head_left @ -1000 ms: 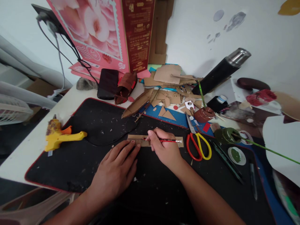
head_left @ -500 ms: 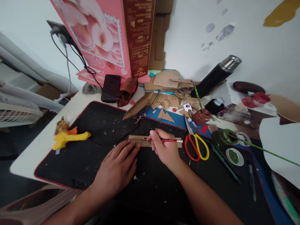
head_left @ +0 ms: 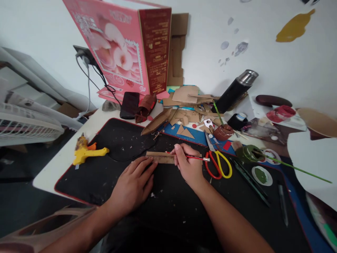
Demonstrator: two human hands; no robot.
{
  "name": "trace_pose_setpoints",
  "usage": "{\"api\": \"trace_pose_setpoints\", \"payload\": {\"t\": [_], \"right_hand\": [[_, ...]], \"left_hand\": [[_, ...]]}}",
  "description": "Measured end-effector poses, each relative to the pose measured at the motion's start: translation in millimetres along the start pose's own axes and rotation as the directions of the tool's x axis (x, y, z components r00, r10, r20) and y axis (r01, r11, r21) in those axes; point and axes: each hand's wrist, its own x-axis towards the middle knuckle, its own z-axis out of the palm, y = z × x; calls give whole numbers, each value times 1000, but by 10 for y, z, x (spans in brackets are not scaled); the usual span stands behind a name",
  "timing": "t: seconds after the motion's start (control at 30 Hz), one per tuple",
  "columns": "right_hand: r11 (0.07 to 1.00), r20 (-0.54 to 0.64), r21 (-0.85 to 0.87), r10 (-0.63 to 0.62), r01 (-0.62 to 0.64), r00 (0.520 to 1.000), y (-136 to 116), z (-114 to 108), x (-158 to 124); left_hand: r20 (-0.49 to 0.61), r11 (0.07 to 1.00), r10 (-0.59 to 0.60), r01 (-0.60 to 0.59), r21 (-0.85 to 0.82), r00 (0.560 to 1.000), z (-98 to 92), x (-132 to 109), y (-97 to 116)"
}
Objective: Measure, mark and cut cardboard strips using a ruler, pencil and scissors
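A narrow strip of brown cardboard (head_left: 164, 158) lies across the black mat (head_left: 126, 137). My left hand (head_left: 134, 182) rests flat, its fingertips on the strip's left end and its fingers slightly apart. My right hand (head_left: 188, 161) pinches a red and black pencil (head_left: 196, 157), tilted low over the strip, with its white end to the right. The pencil's tip is close to the strip's upper edge, partly hidden by my fingers. Scissors with red and yellow handles (head_left: 218, 165) lie just right of my right hand.
A yellow glue gun (head_left: 88, 151) is at the left. Cardboard scraps (head_left: 186, 116), a phone (head_left: 129, 105) and a pink box (head_left: 118, 52) are behind. To the right are a black flask (head_left: 234, 90), a brown paint jar (head_left: 223, 132), a green paint jar (head_left: 247, 154) and pens (head_left: 250, 182).
The camera view has tilted and shifted a little. My right hand and the pencil have moved slightly right along the strip. My left hand stays on its left end.
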Motion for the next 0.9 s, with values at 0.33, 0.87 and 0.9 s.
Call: {"api": "trace_pose_setpoints", "payload": {"t": [0.33,0.87,0.9], "right_hand": [[999,-105,31,-40,44,994,76,-146,60],[990,-128,119,-57,72,990,-27,-301,104],[989,-130,123,-61,77,990,-34,-306,105]], "left_hand": [[-34,1000,8,-7,16,999,8,-25,9],[-57,994,-106,105,-26,993,-92,77,3],[-34,995,-99,98,-27,995,-95,88,-11]]}}
